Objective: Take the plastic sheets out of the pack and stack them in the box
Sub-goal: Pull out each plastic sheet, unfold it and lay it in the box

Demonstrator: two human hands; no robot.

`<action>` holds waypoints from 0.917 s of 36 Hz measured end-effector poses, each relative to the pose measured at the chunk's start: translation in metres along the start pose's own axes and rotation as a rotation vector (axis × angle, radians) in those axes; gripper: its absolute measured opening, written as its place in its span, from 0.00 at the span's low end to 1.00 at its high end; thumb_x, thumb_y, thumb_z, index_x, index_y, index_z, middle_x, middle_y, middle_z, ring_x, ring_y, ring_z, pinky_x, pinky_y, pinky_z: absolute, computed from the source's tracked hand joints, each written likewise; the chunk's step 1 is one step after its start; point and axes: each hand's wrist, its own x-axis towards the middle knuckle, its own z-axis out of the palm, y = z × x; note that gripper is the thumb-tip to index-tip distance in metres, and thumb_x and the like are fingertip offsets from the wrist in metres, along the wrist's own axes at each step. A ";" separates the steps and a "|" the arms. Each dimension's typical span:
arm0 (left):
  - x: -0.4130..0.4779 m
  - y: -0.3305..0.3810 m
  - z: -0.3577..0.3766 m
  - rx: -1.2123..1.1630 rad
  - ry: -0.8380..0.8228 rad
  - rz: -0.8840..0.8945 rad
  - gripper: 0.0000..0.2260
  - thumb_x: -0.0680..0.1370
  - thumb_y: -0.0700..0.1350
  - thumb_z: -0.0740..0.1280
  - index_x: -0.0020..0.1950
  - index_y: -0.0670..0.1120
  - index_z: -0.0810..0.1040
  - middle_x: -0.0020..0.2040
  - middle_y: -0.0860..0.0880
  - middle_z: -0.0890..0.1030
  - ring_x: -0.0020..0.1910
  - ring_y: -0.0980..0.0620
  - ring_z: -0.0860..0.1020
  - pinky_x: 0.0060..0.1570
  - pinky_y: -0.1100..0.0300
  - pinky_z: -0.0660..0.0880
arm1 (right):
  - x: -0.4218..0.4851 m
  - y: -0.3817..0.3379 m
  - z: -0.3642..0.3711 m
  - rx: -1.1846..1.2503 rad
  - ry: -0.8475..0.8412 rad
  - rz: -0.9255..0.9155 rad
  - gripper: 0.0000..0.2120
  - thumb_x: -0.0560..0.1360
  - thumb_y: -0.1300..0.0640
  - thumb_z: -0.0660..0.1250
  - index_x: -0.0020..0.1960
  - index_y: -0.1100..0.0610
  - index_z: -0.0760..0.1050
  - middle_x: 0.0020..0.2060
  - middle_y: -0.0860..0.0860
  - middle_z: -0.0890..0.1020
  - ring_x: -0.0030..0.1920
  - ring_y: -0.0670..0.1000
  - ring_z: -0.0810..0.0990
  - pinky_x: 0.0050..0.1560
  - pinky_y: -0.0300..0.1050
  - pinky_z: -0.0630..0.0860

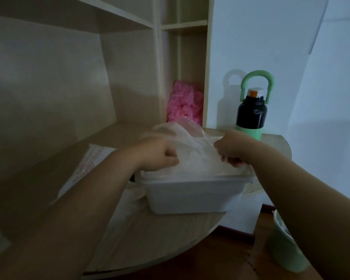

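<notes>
Left hand (160,156): curled fingers pinch the plastic sheet (192,146), left end.
Right hand (231,151): pinches right end.
Sheet axis: hand to hand.
Box (190,196): directly below fingers.

Dim, bluish light comes from my right: the black-and-green loop-handled flask (251,115) casts a soft shadow leftward on the white wall (271,37). My left hand (160,154), right hand (233,150) and the clear crumpled plastic sheet (196,152) they grip are blurred.

You are gripping a crumpled plastic sheet (192,144) with your left hand (160,153) and right hand (232,150) above the white box (192,195); a bottle (251,116) is standing on the tabletop (160,235) at the far right.
</notes>
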 end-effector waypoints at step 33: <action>0.030 0.000 0.022 0.146 -0.278 -0.047 0.13 0.80 0.50 0.63 0.64 0.53 0.78 0.59 0.54 0.79 0.55 0.53 0.76 0.60 0.55 0.72 | 0.029 0.006 0.027 -0.556 -0.154 -0.369 0.34 0.74 0.47 0.69 0.75 0.53 0.59 0.70 0.52 0.69 0.68 0.54 0.69 0.67 0.48 0.65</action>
